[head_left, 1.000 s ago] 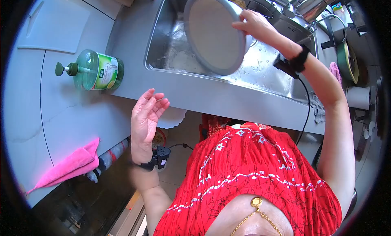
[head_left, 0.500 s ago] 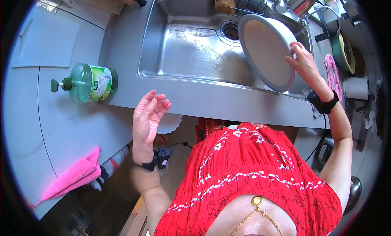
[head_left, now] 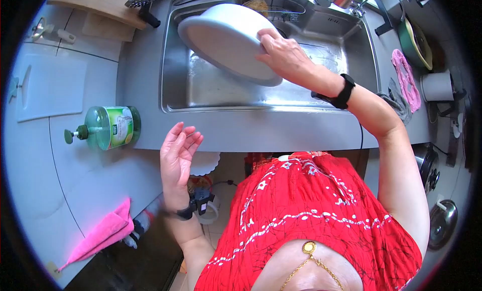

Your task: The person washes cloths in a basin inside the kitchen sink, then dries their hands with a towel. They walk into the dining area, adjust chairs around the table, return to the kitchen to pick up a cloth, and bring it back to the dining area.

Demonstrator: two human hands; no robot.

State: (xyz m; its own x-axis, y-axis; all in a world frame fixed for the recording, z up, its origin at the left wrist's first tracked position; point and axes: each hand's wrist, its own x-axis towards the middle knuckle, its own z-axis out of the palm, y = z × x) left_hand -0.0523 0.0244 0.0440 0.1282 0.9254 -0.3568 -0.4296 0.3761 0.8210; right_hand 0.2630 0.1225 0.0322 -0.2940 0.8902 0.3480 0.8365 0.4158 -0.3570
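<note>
A white basin (head_left: 226, 42) hangs tilted over the left half of the steel sink (head_left: 321, 97). My right hand (head_left: 285, 55) grips its rim on the right side, with the fingers partly hidden. Below the counter's front edge, my left hand (head_left: 178, 153) is held up with the palm turned inward. Its fingers are loosely curled and apart, and nothing is in them. To the left of that hand, a green soap pump bottle (head_left: 120, 127) stands on the counter.
A wire rack (head_left: 283, 9) with a brownish sponge (head_left: 257, 7) sits at the sink's back edge. A pink cloth (head_left: 103, 230) lies at the lower left, and a white cutting board (head_left: 52, 87) farther up. On the right are a pink cloth ring (head_left: 405, 82) and a grey cloth (head_left: 396, 101).
My right hand has carried the basin leftward across the sink, from its right side to its left half. My left hand stays nearly in place, still empty. The view has shifted slightly.
</note>
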